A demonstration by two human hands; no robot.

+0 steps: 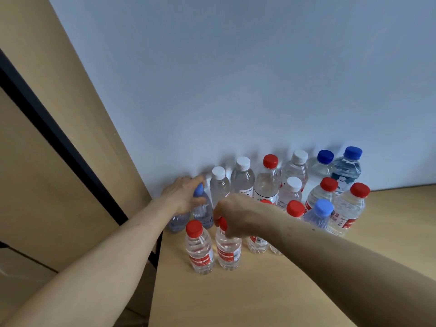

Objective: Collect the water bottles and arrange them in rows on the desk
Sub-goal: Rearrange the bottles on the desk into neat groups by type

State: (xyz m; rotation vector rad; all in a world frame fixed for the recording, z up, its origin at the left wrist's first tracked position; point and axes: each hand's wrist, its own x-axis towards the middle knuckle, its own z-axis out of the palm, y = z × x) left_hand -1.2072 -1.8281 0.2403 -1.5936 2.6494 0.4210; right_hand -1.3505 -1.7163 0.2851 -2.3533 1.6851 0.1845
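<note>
A pale blue-grey painted wall [236,79] fills the view beyond both hands. A tall tan wooden panel [70,109], crossed by a dark strip [59,138], stands to the left of the left arm. Under both forearms lies a light wooden desk [259,298], its left edge just below the left wrist. A cluster of clear plastic water bottles [292,182] with white, red and blue caps stands upright on the desk, ahead and to the right of the right hand, and the rearmost bottles stand against the wall. The left hand [182,197] curls around the top of a clear bottle with a light-blue cap [203,213]. The right hand [238,215] pinches the cap of a red-labelled, red-capped bottle [227,251], which stands on the desk. Just left of the right hand, another red-capped bottle [200,251] stands beside it, nearly touching.
</note>
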